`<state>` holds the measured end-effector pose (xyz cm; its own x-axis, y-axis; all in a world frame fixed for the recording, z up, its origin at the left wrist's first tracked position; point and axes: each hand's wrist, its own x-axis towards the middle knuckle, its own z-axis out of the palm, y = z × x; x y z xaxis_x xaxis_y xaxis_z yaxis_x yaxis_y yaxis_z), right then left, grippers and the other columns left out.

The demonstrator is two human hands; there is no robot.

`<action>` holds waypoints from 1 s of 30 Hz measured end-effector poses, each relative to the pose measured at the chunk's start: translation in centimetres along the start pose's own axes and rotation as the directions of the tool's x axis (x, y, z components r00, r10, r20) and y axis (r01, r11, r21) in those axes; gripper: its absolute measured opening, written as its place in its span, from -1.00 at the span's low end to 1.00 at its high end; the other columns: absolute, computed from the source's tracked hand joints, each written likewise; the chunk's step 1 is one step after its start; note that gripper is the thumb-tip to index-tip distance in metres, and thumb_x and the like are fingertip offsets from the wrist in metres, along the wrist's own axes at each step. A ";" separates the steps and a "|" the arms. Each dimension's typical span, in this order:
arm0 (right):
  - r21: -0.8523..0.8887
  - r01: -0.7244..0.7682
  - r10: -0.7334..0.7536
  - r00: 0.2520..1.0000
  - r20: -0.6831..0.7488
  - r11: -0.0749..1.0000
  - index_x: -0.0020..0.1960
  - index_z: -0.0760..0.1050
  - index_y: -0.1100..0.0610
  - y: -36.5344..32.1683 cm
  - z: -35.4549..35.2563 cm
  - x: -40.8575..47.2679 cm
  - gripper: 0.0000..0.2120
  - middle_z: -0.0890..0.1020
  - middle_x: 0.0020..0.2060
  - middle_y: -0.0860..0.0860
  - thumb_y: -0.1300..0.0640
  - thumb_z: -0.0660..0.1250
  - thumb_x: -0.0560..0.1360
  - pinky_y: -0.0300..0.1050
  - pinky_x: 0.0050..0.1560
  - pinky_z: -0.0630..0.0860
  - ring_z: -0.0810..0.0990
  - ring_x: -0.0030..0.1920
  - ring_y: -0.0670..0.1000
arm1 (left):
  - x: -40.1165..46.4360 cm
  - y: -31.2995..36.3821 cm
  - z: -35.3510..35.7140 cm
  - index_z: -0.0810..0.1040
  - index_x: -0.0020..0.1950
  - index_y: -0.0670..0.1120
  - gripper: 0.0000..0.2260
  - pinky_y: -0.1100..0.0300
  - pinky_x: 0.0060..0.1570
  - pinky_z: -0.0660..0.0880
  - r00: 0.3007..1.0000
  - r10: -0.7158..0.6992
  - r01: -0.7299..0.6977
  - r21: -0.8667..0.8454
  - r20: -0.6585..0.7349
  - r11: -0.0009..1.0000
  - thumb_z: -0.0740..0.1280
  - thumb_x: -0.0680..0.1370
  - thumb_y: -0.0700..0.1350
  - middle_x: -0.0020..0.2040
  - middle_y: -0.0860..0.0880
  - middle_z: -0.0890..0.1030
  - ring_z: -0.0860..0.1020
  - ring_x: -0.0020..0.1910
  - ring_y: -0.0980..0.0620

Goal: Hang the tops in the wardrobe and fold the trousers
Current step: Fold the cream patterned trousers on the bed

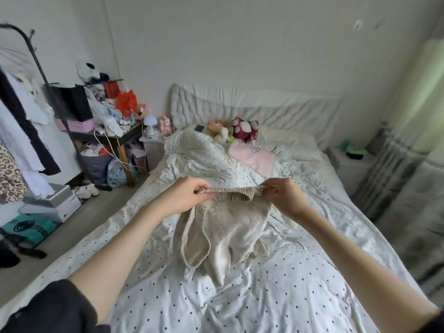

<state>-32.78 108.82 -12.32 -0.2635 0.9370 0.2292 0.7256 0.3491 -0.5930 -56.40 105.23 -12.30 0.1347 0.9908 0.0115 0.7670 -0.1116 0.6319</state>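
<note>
Beige trousers [225, 234] with an elastic waistband hang above the bed [276, 296], their legs bunched and trailing onto the dotted sheet. My left hand [185, 197] pinches the left end of the waistband. My right hand [284, 197] pinches the right end, so the band is stretched between both hands. A pink garment [252, 156] lies flat further up the bed near the pillows. A clothes rack [21, 131] with hanging tops stands at the far left.
Plush toys [242, 128] sit by the headboard. A cluttered side table [108, 126] with bags and cables stands left of the bed. Boxes [52, 203] and slippers [87, 189] lie on the floor. A white nightstand [353, 164] and a radiator [389, 174] stand on the right.
</note>
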 end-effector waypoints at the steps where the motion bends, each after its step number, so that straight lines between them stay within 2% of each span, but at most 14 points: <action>1: -0.024 0.003 0.000 0.995 0.095 1.000 0.16 0.57 0.19 -0.2 -1.1 -0.6 -0.74 0.65 0.04 0.12 0.26 0.34 0.48 -0.03 0.06 0.53 0.61 0.03 0.11 | 0.0 1.4 -0.3 0.60 0.12 -0.07 -0.76 0.23 -0.04 0.34 1.000 0.016 -0.016 0.007 0.026 1.000 0.35 0.52 0.01 0.12 -0.06 0.62 0.56 0.06 0.02; 3: -0.035 0.046 -0.032 0.939 0.342 0.998 0.36 0.39 0.14 -0.7 -2.8 -2.0 -0.50 0.54 0.22 0.05 0.14 0.41 0.45 -0.09 0.23 0.45 0.54 0.16 0.04 | 0.3 4.0 -0.6 0.64 -0.01 -0.09 -0.83 0.23 -0.18 0.34 0.997 0.044 -0.046 0.027 0.063 0.999 0.37 0.51 -0.02 -0.02 -0.14 0.66 0.53 -0.18 0.09; 5: 0.019 0.068 -0.069 0.863 0.500 0.997 0.37 0.35 0.10 -1.2 -3.2 -3.2 -0.40 0.54 0.19 0.02 0.02 0.46 0.40 -0.06 0.24 0.43 0.52 0.16 0.04 | 0.6 6.1 -0.5 0.66 -0.05 -0.13 -0.85 0.23 -0.20 0.35 0.996 0.052 -0.056 0.045 0.079 0.997 0.39 0.51 -0.06 -0.05 -0.18 0.66 0.51 -0.20 0.07; 7: -0.018 0.105 -0.089 0.912 0.400 0.994 0.20 0.44 0.08 -1.2 -2.9 -4.0 -0.53 0.59 -0.09 -0.02 -0.10 0.44 0.39 -0.07 0.00 0.49 0.54 -0.08 0.00 | 0.9 7.9 -0.2 0.66 -0.06 -0.18 -0.83 0.21 -0.16 0.35 0.995 0.067 -0.071 0.048 0.078 0.996 0.40 0.49 -0.08 -0.05 -0.22 0.66 0.51 -0.18 0.05; 9: -0.129 0.147 -0.127 0.980 0.156 0.981 -0.06 0.46 0.09 -0.9 -2.9 -4.1 -0.69 0.47 -0.36 -0.09 -0.16 0.34 0.46 -0.12 -0.30 0.38 0.44 -0.34 -0.05 | 1.0 9.1 0.2 0.64 -0.06 -0.23 -0.79 0.19 -0.17 0.33 0.995 0.078 -0.081 0.055 0.061 0.995 0.39 0.49 -0.08 -0.05 -0.26 0.64 0.48 -0.21 0.05; 10: -0.097 0.136 -0.129 0.988 0.079 0.986 -0.18 0.43 0.09 -0.8 -3.1 -3.9 -0.72 0.42 -0.42 -0.10 -0.13 0.30 0.50 -0.15 -0.37 0.31 0.38 -0.41 -0.07 | 1.0 9.5 0.2 0.63 -0.06 -0.23 -0.78 0.18 -0.17 0.33 0.996 0.079 -0.082 0.056 0.052 0.995 0.39 0.50 -0.06 -0.05 -0.27 0.64 0.48 -0.21 0.04; 13: 0.065 0.088 -0.093 0.993 0.077 0.994 -0.32 0.35 0.09 -0.3 -5.6 -3.9 -0.64 0.40 -0.46 -0.05 -0.11 0.26 0.53 -0.18 -0.40 0.22 0.32 -0.45 -0.07 | 1.1 10.8 0.5 0.64 -0.09 -0.14 -0.86 0.18 -0.18 0.32 0.993 0.116 -0.118 0.051 0.024 0.992 0.37 0.52 -0.08 -0.12 -0.21 0.65 0.50 -0.20 0.03; 16: 0.073 0.083 -0.091 0.987 0.129 0.994 -0.30 0.44 0.20 -0.4 -7.3 -3.9 -0.56 0.44 -0.43 0.01 -0.15 0.26 0.51 -0.15 -0.35 0.26 0.36 -0.41 -0.04 | 1.5 11.7 0.7 0.60 -0.20 0.03 -0.90 0.20 -0.20 0.35 0.990 0.143 -0.143 0.065 -0.009 0.988 0.37 0.51 -0.11 -0.20 -0.08 0.63 0.49 -0.24 0.09; 19: -0.061 0.078 -0.076 0.997 0.035 0.995 -0.41 0.35 0.16 -0.1 -8.4 -3.0 -0.61 0.39 -0.47 0.01 0.05 0.27 0.54 -0.12 -0.35 0.25 0.34 -0.37 0.04 | 2.1 12.6 1.3 0.62 -0.14 0.01 -0.95 0.30 -0.20 0.37 0.986 0.163 -0.160 0.098 -0.029 0.982 0.38 0.51 -0.08 -0.17 0.02 0.62 0.51 -0.21 0.16; 20: -0.155 0.065 -0.065 0.998 0.006 0.986 -0.41 0.33 0.13 0.0 -8.8 -2.6 -0.64 0.39 -0.46 0.02 0.11 0.25 0.54 -0.10 -0.33 0.26 0.35 -0.34 0.07 | 2.2 12.8 1.3 0.64 -0.07 -0.02 -0.93 0.29 -0.14 0.40 0.985 0.166 -0.161 0.110 -0.041 0.981 0.38 0.51 -0.07 -0.12 0.03 0.63 0.53 -0.14 0.15; 22: -0.317 0.046 -0.057 0.998 -0.027 0.947 -0.24 0.48 0.13 0.0 -9.8 -2.0 -0.82 0.52 -0.32 0.05 0.17 0.22 0.53 -0.12 -0.23 0.32 0.44 -0.25 0.10 | 2.5 12.8 1.1 0.64 0.06 -0.05 -0.85 0.25 -0.05 0.41 0.986 0.150 -0.137 0.152 -0.078 0.979 0.37 0.52 -0.09 -0.03 0.04 0.62 0.54 -0.03 0.10; 24: -0.381 0.017 -0.041 0.998 -0.054 0.924 -0.02 0.56 0.14 0.2 -10.9 -1.2 -0.84 0.61 -0.17 0.07 0.20 0.20 0.54 -0.13 -0.20 0.37 0.49 -0.21 0.07 | 2.7 12.0 0.6 0.64 0.07 -0.08 -0.85 0.25 -0.15 0.38 0.983 0.124 -0.092 0.219 -0.134 0.971 0.34 0.53 -0.18 -0.03 0.03 0.60 0.52 -0.06 0.07; 26: -0.354 -0.047 0.006 0.993 -0.116 0.934 0.03 0.59 0.14 0.9 -12.4 -0.2 -0.78 0.64 -0.11 0.09 0.26 0.20 0.51 -0.16 -0.24 0.42 0.53 -0.19 0.06 | 2.9 10.9 -0.5 0.65 -0.01 -0.10 -0.84 0.27 -0.28 0.34 0.976 0.080 -0.022 0.272 -0.202 0.962 0.31 0.52 -0.27 -0.11 0.00 0.60 0.49 -0.16 0.05; 30: -0.154 -0.223 0.176 0.946 -0.273 0.962 0.01 0.63 0.16 3.2 -16.3 1.4 -0.80 0.63 -0.09 0.16 0.25 0.26 0.47 -0.10 -0.12 0.47 0.49 -0.15 0.12 | 2.8 9.9 -3.5 0.64 0.01 -0.11 -0.84 0.30 -0.24 0.33 0.926 -0.039 0.112 0.175 -0.377 0.978 0.33 0.50 -0.28 -0.20 0.02 0.53 0.44 -0.27 0.10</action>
<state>-20.52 111.04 -1.33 0.0520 0.9448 0.3234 0.8552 0.1251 -0.5030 -50.66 107.16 -3.28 -0.1412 0.9501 0.2781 0.8752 -0.0116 0.4837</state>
